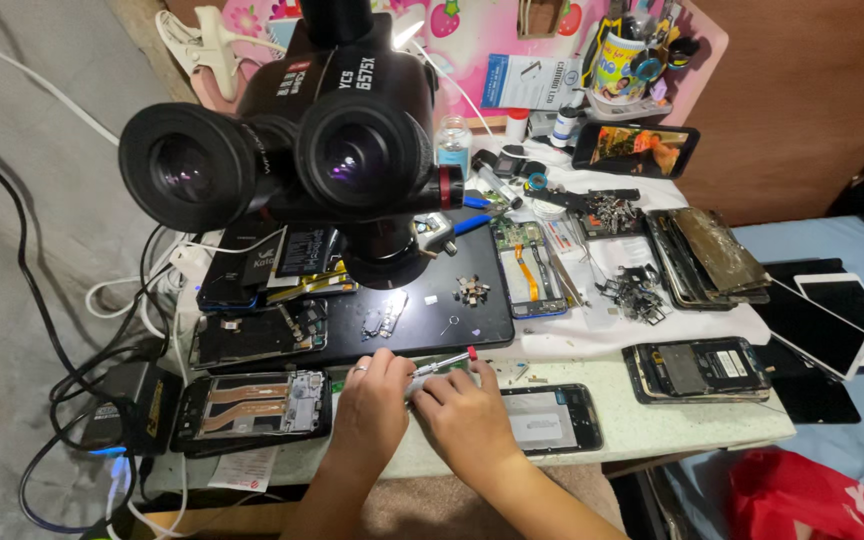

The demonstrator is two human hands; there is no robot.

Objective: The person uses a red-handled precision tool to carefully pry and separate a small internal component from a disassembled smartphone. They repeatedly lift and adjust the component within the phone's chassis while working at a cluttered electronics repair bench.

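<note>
The fingers [389,362] of the left hand [372,400] are curling in close at the front edge of the black work mat [452,300], and a ring is showing on one of them. Whatever small part they are pinching is hidden between the two hands, so I cannot tell what it is. The right hand [467,415] is pressing up against the left, its fingers closing around a slim screwdriver [444,362] with a silver shaft and a red end. The tool is lying nearly flat, its red end pointing right and its tip going down between the hands, right at the near edge of the mat.

A big black stereo microscope [302,130] is looming over the bench, its two eyepieces facing me. To the left of the hands an opened phone [252,405] is lying with copper strips showing inside. Just to the right of the right hand another phone body [552,418] is resting face down with a pale panel. Farther right a third opened phone [697,368] is sitting near the table edge. On the mat a small cluster of metal parts [471,290] is lying beside a phone frame with an orange flex cable [527,272].
</note>
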